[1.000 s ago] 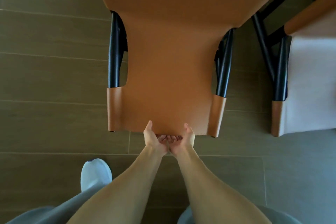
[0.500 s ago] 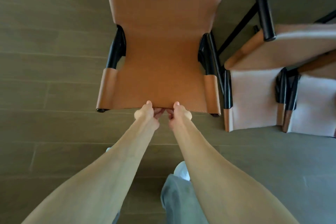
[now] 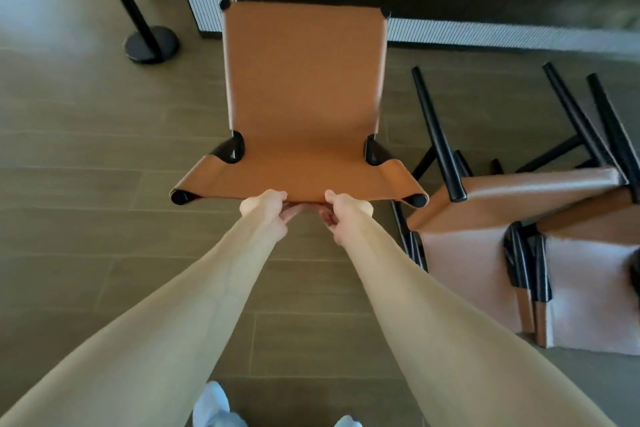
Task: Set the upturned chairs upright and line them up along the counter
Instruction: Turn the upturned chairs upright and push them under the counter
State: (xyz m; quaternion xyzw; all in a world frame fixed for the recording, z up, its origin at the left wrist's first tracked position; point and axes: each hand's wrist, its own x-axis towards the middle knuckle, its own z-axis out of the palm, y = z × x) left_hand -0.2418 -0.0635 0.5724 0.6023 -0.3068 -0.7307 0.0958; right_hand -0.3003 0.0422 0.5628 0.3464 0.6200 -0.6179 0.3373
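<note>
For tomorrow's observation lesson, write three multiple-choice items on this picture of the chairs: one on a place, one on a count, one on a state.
1. Where do the upturned tan leather chairs lie, relative to the held tan leather sling chair?
A. to its right
B. to its left
C. on top of it

2. How many hands grip the held chair?
A. none
B. one
C. two

3. How do the black legs of the chairs on the wood-look floor point?
A. up
B. down
C. they are missing

Answers: 1 A, they lie at the right side of the view. 2 C, the left hand and the right hand both hold its near edge. 3 A, the legs stick up.
</note>
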